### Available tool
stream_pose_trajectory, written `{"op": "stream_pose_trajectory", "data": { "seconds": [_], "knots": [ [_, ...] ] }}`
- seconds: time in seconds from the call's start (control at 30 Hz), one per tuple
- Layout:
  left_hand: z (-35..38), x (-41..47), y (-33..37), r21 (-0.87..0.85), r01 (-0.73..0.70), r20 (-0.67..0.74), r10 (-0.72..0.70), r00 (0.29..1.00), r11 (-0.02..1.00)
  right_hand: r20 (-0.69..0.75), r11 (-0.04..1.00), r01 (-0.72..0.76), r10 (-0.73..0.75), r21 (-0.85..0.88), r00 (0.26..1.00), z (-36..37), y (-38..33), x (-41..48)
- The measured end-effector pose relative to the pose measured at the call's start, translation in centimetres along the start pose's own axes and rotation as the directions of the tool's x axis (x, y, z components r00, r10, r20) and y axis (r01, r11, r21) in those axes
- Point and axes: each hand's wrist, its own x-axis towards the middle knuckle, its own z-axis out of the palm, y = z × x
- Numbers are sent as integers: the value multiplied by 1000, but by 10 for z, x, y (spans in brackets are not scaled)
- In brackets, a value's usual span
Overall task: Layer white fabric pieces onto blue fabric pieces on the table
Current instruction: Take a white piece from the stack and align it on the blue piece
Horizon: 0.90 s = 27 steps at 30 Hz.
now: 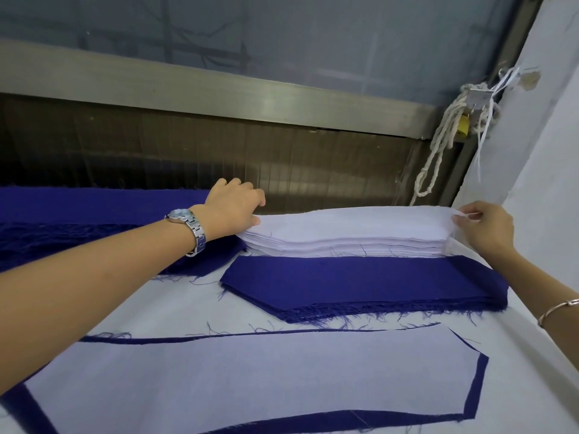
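Observation:
A thick stack of white fabric pieces (344, 233) lies at the far side of the table. My left hand (233, 211) pinches the top white piece at the stack's left end. My right hand (485, 230) pinches the same piece at its right end, lifted slightly. Just in front sits a stack of blue fabric pieces (360, 286) with frayed edges. Nearest to me, a white piece (250, 380) lies flat on a larger blue piece (477, 389), whose blue border shows all round.
More blue fabric (78, 220) is piled at the far left under my left forearm. The table has a white cover (175, 305). A dark wall panel and metal rail run behind, and a knotted white rope (438, 145) hangs at the right beside a white wall.

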Motion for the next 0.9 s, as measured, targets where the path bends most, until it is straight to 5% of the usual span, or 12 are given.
{"op": "stream_pose_trajectory", "data": {
  "seconds": [0.17,0.33,0.47,0.77,0.9],
  "knots": [
    [-1,1,4,-45,-2,20,3,1000,999,33,995,-75,73,66,997,-6,9,-2],
    [-5,-5,4,-45,-29,-114,24,993,999,46,990,-94,90,102,995,-9,11,-3],
    [-10,-14,1,-249,-3,-239,-58,969,968,37,973,-131,126,188,991,-14,10,-2],
    [-44,-44,-15,-746,-102,-308,-206,929,658,14,925,-71,71,373,997,-49,-12,-8],
    [-59,-69,-24,-869,-28,-202,-303,931,494,121,914,-29,-22,404,992,-72,-27,-19]
  ]
}}
